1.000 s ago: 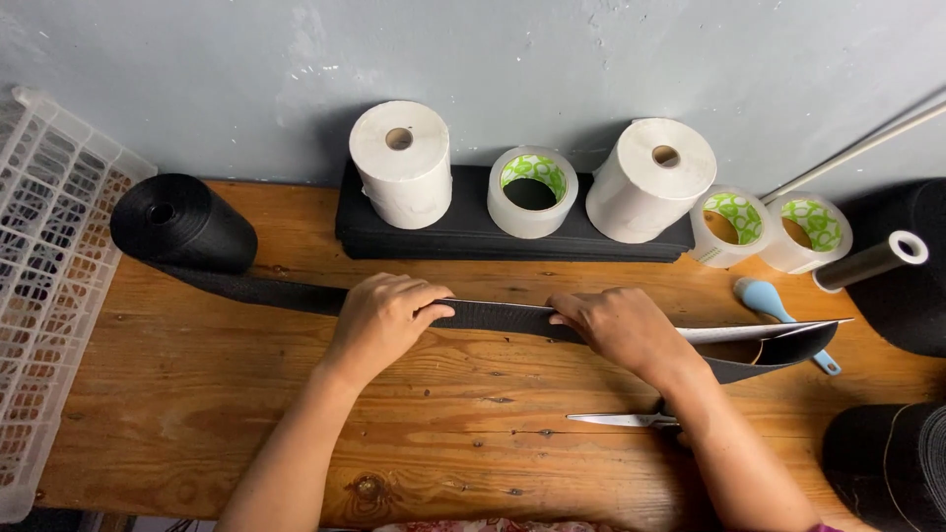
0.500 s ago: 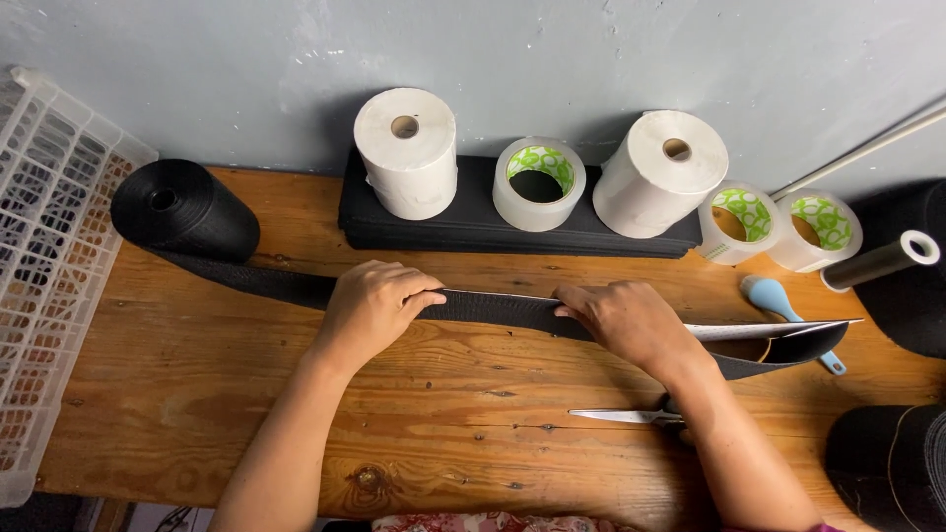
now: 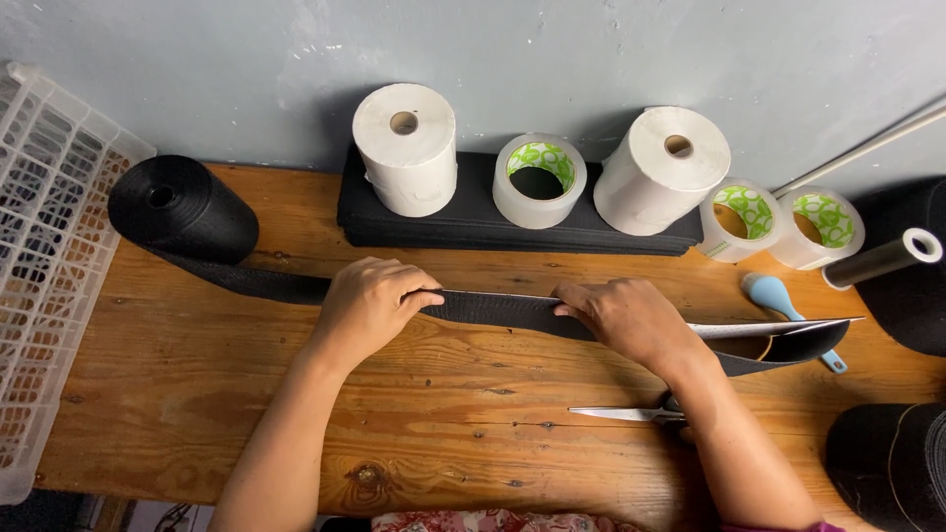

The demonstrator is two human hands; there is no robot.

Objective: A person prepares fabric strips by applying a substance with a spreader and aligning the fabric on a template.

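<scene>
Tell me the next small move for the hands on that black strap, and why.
Probably press the fold flat and slide the right hand toward the looped end. Both hands, the left hand too, pinch the black strap doubled over along the wooden table, while its right end gapes open. The scissors lie untouched nearby.

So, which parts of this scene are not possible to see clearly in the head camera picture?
- Scissors: only the blades show; the right forearm covers the handles.
- Black strap: the stretches under the left hand and the right hand are hidden, so the grip cannot be judged.
- White basket: cut off by the left edge.
- Black rolls: cut off by the right and bottom edges.
- Blue tool: partly behind the folded strap end.
</scene>
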